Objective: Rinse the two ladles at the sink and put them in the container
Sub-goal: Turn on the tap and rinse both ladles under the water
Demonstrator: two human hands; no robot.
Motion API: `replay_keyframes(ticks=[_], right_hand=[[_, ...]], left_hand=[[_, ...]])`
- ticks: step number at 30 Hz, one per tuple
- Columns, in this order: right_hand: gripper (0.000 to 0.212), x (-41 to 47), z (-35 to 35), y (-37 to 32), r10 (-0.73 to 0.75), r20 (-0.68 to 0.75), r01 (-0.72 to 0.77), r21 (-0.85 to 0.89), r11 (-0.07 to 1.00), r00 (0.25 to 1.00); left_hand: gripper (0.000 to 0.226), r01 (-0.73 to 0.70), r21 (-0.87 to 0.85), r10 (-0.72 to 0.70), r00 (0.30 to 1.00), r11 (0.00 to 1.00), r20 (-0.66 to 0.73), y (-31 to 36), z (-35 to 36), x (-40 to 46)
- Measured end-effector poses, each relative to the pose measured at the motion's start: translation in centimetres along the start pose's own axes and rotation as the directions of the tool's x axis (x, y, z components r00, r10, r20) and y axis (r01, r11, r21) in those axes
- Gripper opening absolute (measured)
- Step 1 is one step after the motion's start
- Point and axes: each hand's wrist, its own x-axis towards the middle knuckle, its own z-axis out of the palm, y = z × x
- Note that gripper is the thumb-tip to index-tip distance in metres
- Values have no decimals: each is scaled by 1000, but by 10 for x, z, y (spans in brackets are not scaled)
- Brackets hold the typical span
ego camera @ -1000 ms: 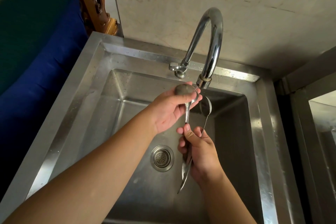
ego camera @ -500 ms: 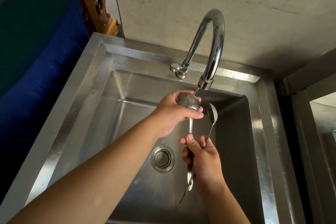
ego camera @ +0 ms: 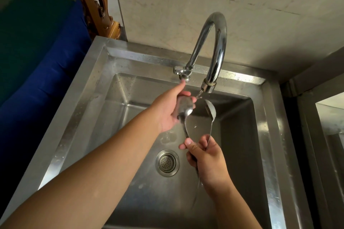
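- The sink (ego camera: 87, 102) is a square basin of brushed stainless steel with a broad flat rim, speckled with water drops; its floor is wet and dully reflective.
- A round perforated metal drain strainer (ego camera: 167, 162) sits in the basin floor, near the middle.
- The faucet (ego camera: 214, 42) is a polished chrome gooseneck rising from the far rim and curving down to a short spout collar; a thin stream of water (ego camera: 199, 95) leaves it at a slant.
- A small lever tap handle (ego camera: 178, 70) projects left at the faucet's base.
- The left hand (ego camera: 167, 111) reaches in from the near left, its fingers curled around the rounded bowl of the first ladle (ego camera: 184, 107), index finger stretched toward the faucet base. That bowl is shiny steel, somewhat blurred, just left of the stream.
- The right hand (ego camera: 208, 160) is closed in a fist around both slim steel handles, thumb pressed along them; the handle ends stick out below the fist toward the near side.
- The second ladle (ego camera: 211, 108) stands upright to the right of the first, its oval bowl just below the spout, touched by no fingers.
- Behind the sink is a pale, stained, matte wall (ego camera: 186, 5).
- At far left are a carved wooden piece (ego camera: 96, 5) and smooth blue cloth (ego camera: 46, 72).
- No writing or brand is legible.
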Motion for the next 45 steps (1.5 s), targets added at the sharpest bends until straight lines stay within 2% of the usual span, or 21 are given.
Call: replay_keyframes(ticks=[2, 4, 5, 9, 14, 20, 25, 28, 31, 35, 37, 41, 45], right_hand=[[49, 0, -3, -2, -16, 11, 17, -103, 995, 1000], [46, 1, -4, -7, -48, 9, 49, -189, 981, 999], [42, 2, -4, -10, -61, 4, 60, -240, 969, 998], [43, 7, 3, -24, -79, -29, 60, -414, 908, 996], [40, 16, 12, -37, -150, -48, 109, -480, 870, 988], [32, 26, 13, -48, -191, -11, 152, -563, 812, 981], [34, 24, 9, -48, -228, -42, 151, -630, 762, 973], [35, 17, 8, -43, -264, -22, 184, -662, 726, 964], [36, 10, 11, -39, -297, 7, 223, -676, 703, 955], [36, 6, 12, -30, -309, 42, 254, -679, 689, 950], [34, 4, 10, -26, -314, 68, 275, -674, 686, 947], [29, 1, 8, -15, -340, 95, 328, -589, 739, 936], [32, 4, 9, -7, -304, 54, 290, -492, 821, 951]], left_hand=[[35, -43, 183, 66, 991, 982, -119, 0, -14, -3], [24, -61, 306, 99, 989, 950, -108, -4, -25, -12], [22, -64, 311, 90, 993, 948, -72, -7, -29, -17], [26, -51, 148, 44, 998, 988, 47, -17, -38, -36], [25, -109, 40, 106, 991, 993, 81, -35, -36, -48], [31, -179, 3, 178, 978, 984, 108, -63, -33, -54], [35, -202, 105, 178, 963, 974, 203, -74, -32, -57], [35, -212, 133, 187, 965, 968, 182, -66, -34, -55], [37, -190, 149, 183, 981, 970, 59, -58, -34, -46], [75, -171, 262, 176, 984, 950, 1, -47, -31, -34], [83, -192, 315, 195, 981, 930, 22, -42, -30, -30], [72, -254, 390, 228, 967, 885, 113, -36, -25, -20], [61, -305, 382, 273, 952, 872, 138, -39, -19, -4]])
